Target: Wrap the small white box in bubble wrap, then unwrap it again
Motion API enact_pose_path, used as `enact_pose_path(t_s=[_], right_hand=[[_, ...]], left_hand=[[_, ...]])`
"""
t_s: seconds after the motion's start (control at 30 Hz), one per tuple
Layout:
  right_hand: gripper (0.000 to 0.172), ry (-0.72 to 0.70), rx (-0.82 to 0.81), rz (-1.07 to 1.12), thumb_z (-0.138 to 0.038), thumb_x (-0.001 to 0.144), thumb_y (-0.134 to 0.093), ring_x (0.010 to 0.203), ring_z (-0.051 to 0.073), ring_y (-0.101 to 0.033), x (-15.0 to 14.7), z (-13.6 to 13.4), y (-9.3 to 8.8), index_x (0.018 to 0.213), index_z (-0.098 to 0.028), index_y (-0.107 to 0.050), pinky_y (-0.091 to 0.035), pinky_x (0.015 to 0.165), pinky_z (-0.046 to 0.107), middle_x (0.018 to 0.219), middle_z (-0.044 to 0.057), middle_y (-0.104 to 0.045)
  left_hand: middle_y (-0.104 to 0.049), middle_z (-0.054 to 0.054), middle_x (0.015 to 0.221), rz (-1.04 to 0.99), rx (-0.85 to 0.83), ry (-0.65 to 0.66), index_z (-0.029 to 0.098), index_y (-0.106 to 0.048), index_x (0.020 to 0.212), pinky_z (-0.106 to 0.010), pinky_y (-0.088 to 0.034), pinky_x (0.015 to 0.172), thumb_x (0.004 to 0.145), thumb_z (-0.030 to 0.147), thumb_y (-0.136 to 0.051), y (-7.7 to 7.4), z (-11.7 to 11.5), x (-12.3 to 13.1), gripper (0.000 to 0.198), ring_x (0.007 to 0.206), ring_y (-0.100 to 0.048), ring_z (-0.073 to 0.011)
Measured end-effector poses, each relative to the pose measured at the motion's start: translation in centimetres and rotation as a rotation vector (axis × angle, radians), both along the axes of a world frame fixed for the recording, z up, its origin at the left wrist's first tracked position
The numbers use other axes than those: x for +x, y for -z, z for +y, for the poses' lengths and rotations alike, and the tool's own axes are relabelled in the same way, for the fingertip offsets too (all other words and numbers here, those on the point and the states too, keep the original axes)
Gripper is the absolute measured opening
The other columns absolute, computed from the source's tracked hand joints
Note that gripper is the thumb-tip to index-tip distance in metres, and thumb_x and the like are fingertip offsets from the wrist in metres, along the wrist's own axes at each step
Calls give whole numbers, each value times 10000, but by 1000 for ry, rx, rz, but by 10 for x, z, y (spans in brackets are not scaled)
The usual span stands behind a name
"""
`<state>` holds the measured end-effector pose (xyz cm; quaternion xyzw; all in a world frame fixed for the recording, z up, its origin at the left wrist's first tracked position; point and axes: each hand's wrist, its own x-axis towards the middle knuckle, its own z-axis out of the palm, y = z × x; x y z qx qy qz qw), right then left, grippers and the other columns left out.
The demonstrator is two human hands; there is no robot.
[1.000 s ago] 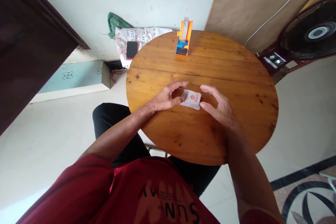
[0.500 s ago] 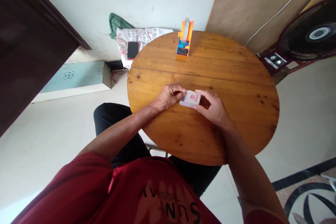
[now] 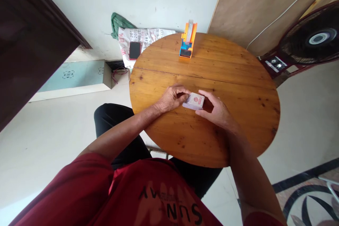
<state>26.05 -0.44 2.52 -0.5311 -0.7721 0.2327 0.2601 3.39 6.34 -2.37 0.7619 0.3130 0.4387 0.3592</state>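
A small pale box (image 3: 195,101) with a red emblem and red lettering on top rests on the round wooden table (image 3: 182,132). At its left end, my left hand (image 3: 173,98) pinches the far left corner between thumb and finger. My right hand (image 3: 217,110) is around the right end, thumb on the near side and index finger on the far side. Its fingers are spread, and a gap shows between the palm and the box. Toward the table's far edge stands an orange and blue tape dispenser (image 3: 188,39) with a roll in it.
Beyond the table's left edge, a dark phone (image 3: 135,50) lies on a printed white sack (image 3: 125,39), beside a green bag (image 3: 120,23). A fan (image 3: 315,37) stands at the right. A long pale blue box (image 3: 79,76) lies on the floor at left.
My right hand's thumb and index finger have spread a little away from the box. My left hand keeps its pinch. The whole view has shifted slightly.
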Motion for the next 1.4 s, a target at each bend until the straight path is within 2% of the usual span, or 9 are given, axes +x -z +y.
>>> enact_pose_path(t_s=[0.07,0.13,0.27,0.4,0.67,0.9,1.13,1.33,1.4], right_hand=[[752,15,-51,9,-388,757,-783,1267,343,-595,3,-2,-3,1443,-292,-490,-448,1077,565,1415,102,-612],[752,31,-75,31,-383,763,-782,1279,338,-587,5,-3,-5,1448,-315,-481,-440,1091,573,1432,93,-595],[686,19,-26,59,-369,765,-782,1269,342,-592,7,-3,-5,1400,-341,-524,-440,1095,589,1414,76,-601],[621,-14,34,56,-344,779,-773,1301,336,-574,6,-3,-4,1361,-340,-556,-444,1106,567,1408,73,-603],[585,-6,69,37,-357,772,-769,1211,332,-635,1,-3,-4,1324,-295,-587,-477,1055,559,1322,81,-674],[315,118,158,152,-344,824,-729,1104,286,-688,-1,-4,-9,1122,-247,-698,-521,1003,488,1180,77,-736],[182,91,304,194,-267,820,-739,995,246,-717,-5,2,5,1002,-258,-723,-547,925,442,1066,53,-762],[58,142,371,140,-308,864,-706,954,244,-726,-13,3,9,909,-291,-739,-537,908,452,1016,32,-778],[71,156,379,120,-311,890,-669,942,243,-730,-16,3,9,883,-295,-739,-533,906,455,991,30,-783]], left_hand=[[-708,-78,924,-11,-3,-29,152,-747,999,-262,-535,743,865,243,-641,0,0,-1,194,810,-664,-147],[-696,-91,986,-37,15,-29,152,-730,1057,-280,-546,781,866,247,-637,0,0,-2,232,865,-670,-159],[-680,-122,1115,-96,118,72,167,-713,1121,-346,-546,904,897,251,-619,-4,0,-5,257,1037,-663,-203],[-657,-148,1267,-62,180,151,186,-691,1199,-380,-537,943,933,249,-584,-6,-2,-6,293,1131,-644,-225],[-721,-103,1123,-47,194,156,204,-727,1119,-400,-537,934,929,191,-542,-4,-1,-5,266,1052,-664,-216],[-694,-124,1142,-51,166,196,188,-706,1163,-361,-548,896,937,196,-539,-6,-5,-5,282,1041,-663,-206],[-716,-129,1091,-67,205,226,192,-715,1147,-388,-539,914,982,306,-513,-10,-5,-5,284,1037,-664,-216],[-724,-128,1087,-44,165,223,206,-728,1121,-399,-538,918,988,442,-510,-14,-7,-4,348,1038,-670,-229],[-726,-123,1094,-31,152,217,213,-727,1118,-409,-537,930,987,455,-506,-14,-7,-4,353,1044,-670,-231]])
